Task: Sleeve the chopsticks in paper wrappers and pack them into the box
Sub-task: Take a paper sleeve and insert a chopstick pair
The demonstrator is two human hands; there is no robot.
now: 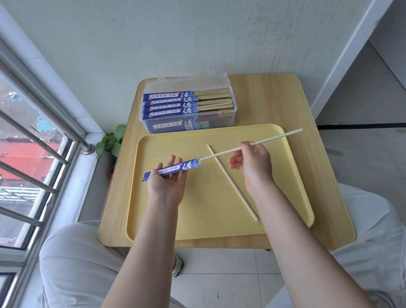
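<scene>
A light wooden tabletop (pixel 280 108) stands against a pale wall, with a barred window on the person's left. Most of its near half is covered by a yellow tray (pixel 203 210). Behind the tray sits a clear plastic box (pixel 190 123), open on top, holding a row of sleeved chopsticks (pixel 185 102); more lie beneath them, blurred through the box wall. A small potted plant (pixel 112 142) is partly hidden behind the tabletop's left edge. One bare chopstick (pixel 237 190) lies slantwise on the tray. The right hand (pixel 251 163) pinches a second chopstick (pixel 276 137) between thumb and curled fingers, its tip at the mouth of a blue paper wrapper (pixel 170 169); whether the tip is already inside cannot be told. The left hand (pixel 167 181), palm up, holds the wrapper, the thumb over it and the fingers loosely bent. The wrapper's white characters and red mark are too small to read.
</scene>
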